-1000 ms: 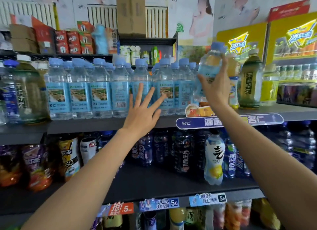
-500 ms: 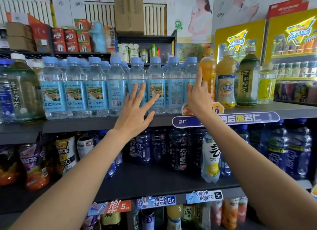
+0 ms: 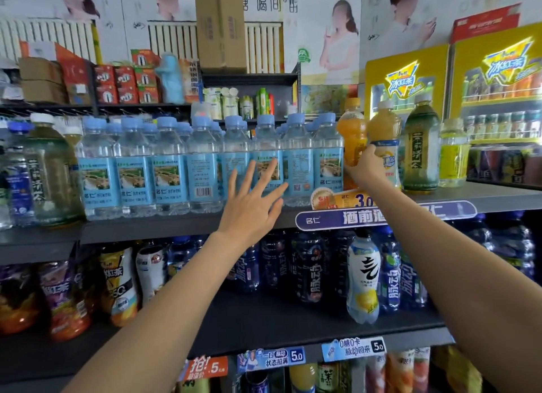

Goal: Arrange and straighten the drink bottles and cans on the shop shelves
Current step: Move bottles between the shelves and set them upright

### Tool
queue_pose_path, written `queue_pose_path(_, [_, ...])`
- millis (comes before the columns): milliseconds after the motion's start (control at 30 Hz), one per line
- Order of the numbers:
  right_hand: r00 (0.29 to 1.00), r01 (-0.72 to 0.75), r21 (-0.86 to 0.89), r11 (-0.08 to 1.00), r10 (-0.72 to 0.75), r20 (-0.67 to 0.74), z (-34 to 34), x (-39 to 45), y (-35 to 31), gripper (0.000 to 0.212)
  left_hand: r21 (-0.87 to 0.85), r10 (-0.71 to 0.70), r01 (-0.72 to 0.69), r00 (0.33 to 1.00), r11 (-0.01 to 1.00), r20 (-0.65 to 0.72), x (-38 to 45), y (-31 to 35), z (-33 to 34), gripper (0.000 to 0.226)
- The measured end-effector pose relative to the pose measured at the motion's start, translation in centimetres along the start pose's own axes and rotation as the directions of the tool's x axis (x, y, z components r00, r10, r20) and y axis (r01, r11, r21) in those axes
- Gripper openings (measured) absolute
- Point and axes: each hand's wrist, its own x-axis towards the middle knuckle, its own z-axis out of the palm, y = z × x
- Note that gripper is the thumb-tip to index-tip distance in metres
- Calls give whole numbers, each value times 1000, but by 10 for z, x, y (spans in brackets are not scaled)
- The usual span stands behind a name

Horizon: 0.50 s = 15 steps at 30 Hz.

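A row of blue-capped water bottles (image 3: 202, 169) with blue labels stands along the upper shelf (image 3: 146, 228). My left hand (image 3: 252, 207) hovers in front of that row, fingers spread and holding nothing. Right of the row stands an orange drink bottle (image 3: 352, 128), then a paler juice bottle (image 3: 384, 128). My right hand (image 3: 366, 169) grips the lower part of the orange drink bottle, its fingers reaching between the two juice bottles. A dark green tea bottle (image 3: 421, 149) and a yellow-green bottle (image 3: 453, 155) stand further right.
The lower shelf (image 3: 293, 328) holds dark blue bottles and a white bottle with a lemon (image 3: 363, 278) tilted at its front. Large tea bottles (image 3: 50, 169) stand at the upper left. Price tags (image 3: 352, 348) hang on the shelf edges. Yellow display boxes (image 3: 404, 78) stand at the upper right.
My right hand set a water bottle into the right end of the row, let go, then moved right and gripped the orange drink bottle. My left hand stayed open in front of the row.
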Motion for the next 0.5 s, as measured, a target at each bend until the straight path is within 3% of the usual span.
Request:
queue_pose_path(233, [993,31,106,994,-19,-116,3,5,3,59,-22,6,-5,999,1000,47,-5,-6,-1,46])
queue_pose_path(333, [945,218,236,947,-145,-293,-8,-5,2,69,-21,9,-8,1000,1000,25,-4,-5,3,46])
queue_pose_path(400, [878,348,215,912,-238,-416,-22,-18,-9,74,-57,12,-13,1000,998,-3,-4,-2,4,45])
queue_pose_path(500, [806,484,164,860,-365,-466,-34,-45,-32,80,-262,-41,14,995,965,-95,-12,-4,-1,45])
